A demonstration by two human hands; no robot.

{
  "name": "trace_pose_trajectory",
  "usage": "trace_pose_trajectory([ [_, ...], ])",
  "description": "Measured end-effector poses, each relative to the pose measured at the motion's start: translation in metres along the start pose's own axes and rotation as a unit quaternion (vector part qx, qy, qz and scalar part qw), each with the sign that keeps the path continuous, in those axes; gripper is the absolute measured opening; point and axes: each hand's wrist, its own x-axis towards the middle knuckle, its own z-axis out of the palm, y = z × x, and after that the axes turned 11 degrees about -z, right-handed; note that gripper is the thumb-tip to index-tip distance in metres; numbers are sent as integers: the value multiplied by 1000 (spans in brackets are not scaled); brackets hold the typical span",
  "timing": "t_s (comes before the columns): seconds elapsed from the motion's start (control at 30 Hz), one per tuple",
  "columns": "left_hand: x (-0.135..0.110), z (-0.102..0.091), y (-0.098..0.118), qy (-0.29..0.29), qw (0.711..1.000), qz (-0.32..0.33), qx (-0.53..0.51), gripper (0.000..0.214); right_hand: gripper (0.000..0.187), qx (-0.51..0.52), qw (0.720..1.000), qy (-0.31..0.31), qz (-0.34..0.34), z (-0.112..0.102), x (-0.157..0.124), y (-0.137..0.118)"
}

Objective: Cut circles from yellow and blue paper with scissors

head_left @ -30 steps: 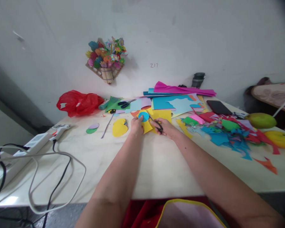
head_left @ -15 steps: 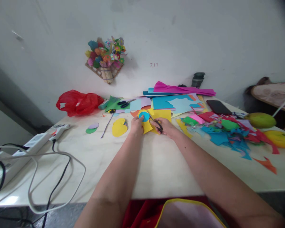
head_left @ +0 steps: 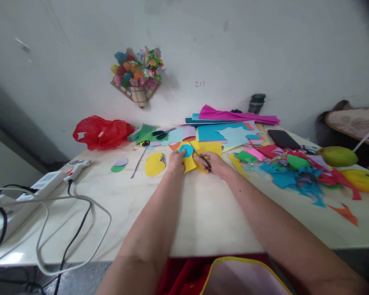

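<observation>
**Scissors at a yellow sheet on a crowded counter**

The person's left hand (head_left: 175, 162) was closed on the near edge of a yellow sheet (head_left: 209, 148), its thumb pressing a blue paper circle (head_left: 186, 150) flat against that sheet. The right hand (head_left: 214, 164) was clamped around the handles of black scissors (head_left: 202, 159), whose blades pointed up and left towards the circle and lay over the yellow sheet. The sheet sat at the middle of the pale counter (head_left: 202, 213), just in front of a stack of coloured sheets (head_left: 230, 132) topped by a magenta sheet (head_left: 238, 116).

Just left of the left hand lay yellow cut-outs (head_left: 154, 165), and further left a green and lilac oval pair (head_left: 119, 166). A second pair of scissors (head_left: 161, 133) rested near a red plastic bag (head_left: 100, 132) at the back. To the right spread a heap of paper scraps (head_left: 295, 174), a dark phone (head_left: 283, 138), a green mango (head_left: 338, 155) and a yellow mango (head_left: 363, 180). A white power strip (head_left: 30, 194) and a glue gun (head_left: 77, 166) sat at the left edge. A paper flower bunch (head_left: 137, 73) hung on the wall.
</observation>
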Motion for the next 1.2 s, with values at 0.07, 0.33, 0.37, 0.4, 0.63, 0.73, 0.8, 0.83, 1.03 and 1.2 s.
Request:
trace_pose_trajectory([
  [0.07,-1,0,1,-1,1000,-3,3,26,26,-6,1000,1,1,0,0,0],
  [0.33,-3,-1,4,0,1000,-12,12,25,29,-22,1000,-3,-2,-3,0,-2],
  [0.37,-2,-1,4,-1,1000,-13,12,24,30,-24,1000,-3,-3,-3,1,-1],
  [0.4,-2,-1,4,-4,1000,-14,11,24,31,-27,1000,-2,-5,-3,1,-1],
  [0.63,0,-4,4,-14,1000,-17,6,23,32,-34,999,3,-3,-4,2,0],
  [0.73,0,-4,4,-15,1000,-16,6,21,30,-37,999,4,6,-4,0,-5],
  [0.8,-1,-4,5,-15,1000,-17,10,19,28,-35,999,3,9,-4,-2,-8],
  [0.83,-1,-4,5,-15,1000,-16,12,18,28,-34,999,4,10,-4,-3,-9],
  [1.03,-1,-5,6,-17,1000,-13,19,20,33,-48,999,-8,-5,-6,-3,-7],
  [1.2,-1,-5,6,-18,1000,-9,16,19,36,-59,998,-17,-8,-10,1,-3],
])
